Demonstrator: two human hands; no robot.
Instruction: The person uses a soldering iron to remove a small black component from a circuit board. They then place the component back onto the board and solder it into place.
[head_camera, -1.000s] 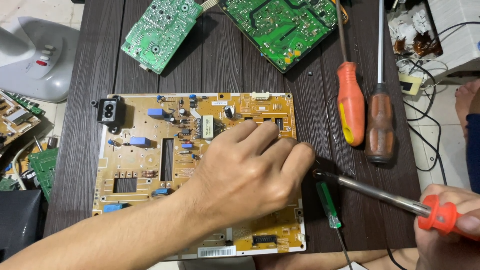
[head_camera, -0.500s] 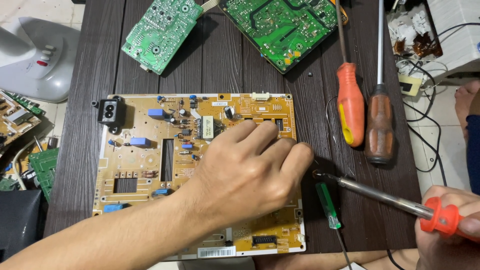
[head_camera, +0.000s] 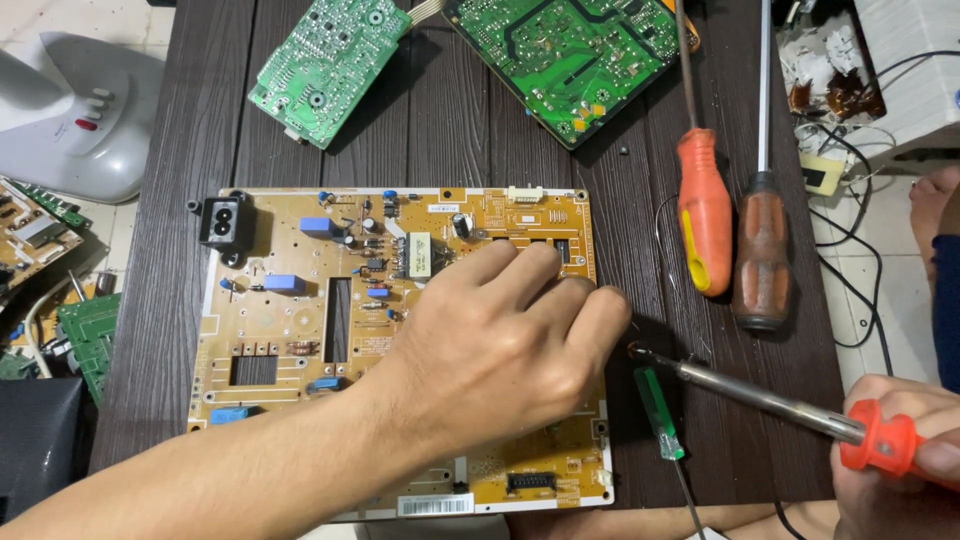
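Note:
A yellow circuit board (head_camera: 300, 330) lies on the dark wooden table (head_camera: 180, 150). My left hand (head_camera: 500, 340) rests palm down on the board's right half, fingers curled over components near its right edge; what the fingertips touch is hidden. My right hand (head_camera: 900, 460) grips the red handle of a soldering iron (head_camera: 760, 395) at the lower right. The iron's metal tip (head_camera: 638, 352) sits just off the board's right edge, beside my left fingers. A small green screwdriver (head_camera: 658, 410) lies under the iron's shaft.
Two green circuit boards (head_camera: 325, 65) (head_camera: 570, 55) lie at the table's far edge. An orange-handled screwdriver (head_camera: 703, 210) and a brown-handled one (head_camera: 762, 250) lie at the right. A white fan base (head_camera: 70, 110) and more boards sit on the floor left.
My right hand and the soldering iron have shifted slightly. My left hand stays on the board.

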